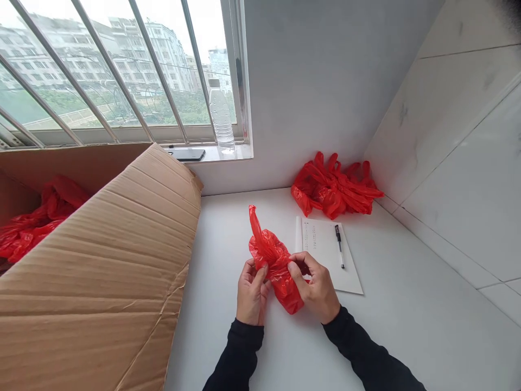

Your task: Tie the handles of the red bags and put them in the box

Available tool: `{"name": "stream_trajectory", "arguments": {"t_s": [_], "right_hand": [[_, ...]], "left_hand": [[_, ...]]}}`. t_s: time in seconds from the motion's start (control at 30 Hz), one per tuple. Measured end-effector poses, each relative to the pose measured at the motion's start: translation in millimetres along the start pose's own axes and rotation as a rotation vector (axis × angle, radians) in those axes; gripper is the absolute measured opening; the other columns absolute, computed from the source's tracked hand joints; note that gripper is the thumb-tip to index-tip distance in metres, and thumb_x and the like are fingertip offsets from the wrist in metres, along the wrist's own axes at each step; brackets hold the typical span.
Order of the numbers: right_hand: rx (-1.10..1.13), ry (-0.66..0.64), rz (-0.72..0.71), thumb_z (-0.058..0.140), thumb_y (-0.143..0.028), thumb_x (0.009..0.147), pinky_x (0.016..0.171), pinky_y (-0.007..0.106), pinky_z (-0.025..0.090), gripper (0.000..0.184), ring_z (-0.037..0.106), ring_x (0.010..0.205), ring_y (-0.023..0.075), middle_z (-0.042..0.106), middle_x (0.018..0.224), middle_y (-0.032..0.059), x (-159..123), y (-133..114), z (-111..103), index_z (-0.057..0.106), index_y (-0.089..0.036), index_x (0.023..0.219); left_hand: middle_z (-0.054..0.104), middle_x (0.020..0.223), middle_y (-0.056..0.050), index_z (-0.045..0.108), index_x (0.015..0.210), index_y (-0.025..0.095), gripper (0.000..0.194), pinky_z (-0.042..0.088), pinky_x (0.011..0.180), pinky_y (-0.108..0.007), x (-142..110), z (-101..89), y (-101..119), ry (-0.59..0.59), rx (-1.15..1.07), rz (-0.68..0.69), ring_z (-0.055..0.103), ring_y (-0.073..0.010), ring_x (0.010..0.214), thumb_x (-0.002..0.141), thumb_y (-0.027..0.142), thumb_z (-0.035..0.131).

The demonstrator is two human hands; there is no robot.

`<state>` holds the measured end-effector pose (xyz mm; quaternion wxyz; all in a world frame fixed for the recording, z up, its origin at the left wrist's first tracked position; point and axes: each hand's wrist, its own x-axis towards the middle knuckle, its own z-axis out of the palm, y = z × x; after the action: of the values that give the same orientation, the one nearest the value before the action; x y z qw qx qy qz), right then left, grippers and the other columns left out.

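Observation:
A crumpled red plastic bag [280, 271] is held between my two hands, over the white tabletop [228, 228]. My left hand [252, 290] pinches its left side, thumb on top and fingers underneath. With thumb and forefinger, my right hand [315, 285] grips the bag's right side. One twisted handle of the bag sticks up toward the wall. Whether anything is inside the bag cannot be made out. Just beyond my right hand lies a notebook [321, 255] with handwritten marks, and a black-and-clear pen [339, 247] rests on it.
More red plastic bags [334, 187] lie heaped at the back right. At the left stands a large cardboard box [101, 260] with red bags [44, 214] inside. A clear bottle [221, 117] and a dark phone [187, 155] sit on the sill of the barred window.

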<state>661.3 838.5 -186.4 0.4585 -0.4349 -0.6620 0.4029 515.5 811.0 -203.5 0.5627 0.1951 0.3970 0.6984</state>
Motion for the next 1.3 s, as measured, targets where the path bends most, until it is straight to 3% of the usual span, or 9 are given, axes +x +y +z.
{"name": "stream_trajectory", "arguments": {"t_s": [0.17, 0.3, 0.37, 0.53, 0.67, 0.77, 0.97, 1.1, 1.3], "right_hand": [[0.03, 0.014, -0.027, 0.055, -0.037, 0.099, 0.074, 0.029, 0.055, 0.016, 0.066, 0.077, 0.0173, 0.072, 0.09, 0.0018, -3, 0, 1, 0.064, -0.024, 0.103], [0.061, -0.254, -0.226, 0.057, -0.032, 0.099, 0.096, 0.035, 0.054, 0.028, 0.068, 0.11, 0.0213, 0.072, 0.119, 0.0053, -9, -7, 1, 0.065, -0.026, 0.125], [0.06, -0.29, -0.295, 0.054, -0.03, 0.1, 0.098, 0.036, 0.054, 0.029, 0.068, 0.112, 0.0217, 0.073, 0.119, 0.0056, -10, -9, -1, 0.066, -0.027, 0.126], [0.035, 0.179, -0.062, 0.061, -0.04, 0.096, 0.094, 0.041, 0.055, 0.027, 0.068, 0.103, 0.0235, 0.071, 0.113, 0.0086, 2, 1, -9, 0.067, -0.024, 0.116], [0.189, 0.017, 0.185, 0.068, -0.052, 0.088, 0.092, 0.04, 0.057, 0.055, 0.067, 0.104, 0.0237, 0.069, 0.116, 0.0113, 13, 16, -11, 0.059, -0.019, 0.132], [0.281, -0.073, 0.231, 0.072, -0.05, 0.085, 0.089, 0.038, 0.057, 0.051, 0.067, 0.097, 0.0216, 0.07, 0.111, 0.0096, 15, 19, -11, 0.064, -0.019, 0.124], [0.323, -0.039, 0.193, 0.073, -0.042, 0.084, 0.074, 0.031, 0.058, 0.037, 0.067, 0.083, 0.0181, 0.069, 0.097, 0.0052, 11, 14, -10, 0.067, -0.021, 0.114], [0.346, -0.02, 0.161, 0.071, -0.043, 0.085, 0.07, 0.029, 0.058, 0.035, 0.065, 0.09, 0.0191, 0.066, 0.102, 0.0056, 10, 14, -7, 0.065, -0.022, 0.113], [0.425, -0.022, 0.288, 0.071, -0.056, 0.084, 0.069, 0.03, 0.058, 0.054, 0.066, 0.085, 0.0193, 0.069, 0.102, 0.007, 16, 17, -7, 0.058, -0.02, 0.122]], "left_hand": [[0.073, 0.106, -0.006, 0.064, 0.104, 0.021, 0.033, 0.057, 0.082, -0.034, -4, 3.9, 4, -0.035, -0.037, -0.066, 0.07, -0.0227, 0.098, 0.078, 0.034, 0.081], [0.073, 0.109, -0.006, 0.064, 0.109, 0.021, 0.033, 0.055, 0.091, -0.036, -8, 8.5, 9, -0.062, -0.137, -0.099, 0.07, -0.0231, 0.101, 0.083, 0.037, 0.076], [0.074, 0.109, -0.005, 0.063, 0.111, 0.022, 0.036, 0.054, 0.094, -0.036, -8, 8.0, 12, -0.059, -0.145, -0.078, 0.07, -0.0234, 0.103, 0.08, 0.032, 0.079], [0.074, 0.114, -0.005, 0.062, 0.118, 0.023, 0.046, 0.054, 0.094, -0.036, -2, 2.4, 15, -0.012, -0.176, -0.09, 0.069, -0.0257, 0.11, 0.075, 0.022, 0.08], [0.071, 0.125, -0.008, 0.065, 0.117, 0.023, 0.038, 0.053, 0.097, -0.038, -3, 5.3, 17, -0.064, -0.222, -0.109, 0.066, -0.0279, 0.118, 0.081, 0.029, 0.075], [0.069, 0.128, -0.011, 0.063, 0.123, 0.023, 0.047, 0.051, 0.1, -0.041, -9, 12.2, 17, -0.148, -0.142, -0.043, 0.064, -0.0309, 0.121, 0.081, 0.038, 0.077], [0.074, 0.114, -0.01, 0.06, 0.124, 0.022, 0.061, 0.054, 0.091, -0.039, -10, 11.5, 7, -0.111, 0.137, 0.049, 0.07, -0.0288, 0.104, 0.069, 0.025, 0.086], [0.075, 0.106, -0.005, 0.06, 0.126, 0.023, 0.058, 0.054, 0.085, -0.035, -3, 2.7, 4, -0.019, 0.072, 0.014, 0.07, -0.0251, 0.097, 0.072, 0.022, 0.082], [0.075, 0.104, -0.001, 0.063, 0.127, 0.025, 0.054, 0.054, 0.089, -0.035, -4, 5.1, 11, -0.062, -0.068, -0.028, 0.07, -0.025, 0.101, 0.075, 0.019, 0.075]]}}
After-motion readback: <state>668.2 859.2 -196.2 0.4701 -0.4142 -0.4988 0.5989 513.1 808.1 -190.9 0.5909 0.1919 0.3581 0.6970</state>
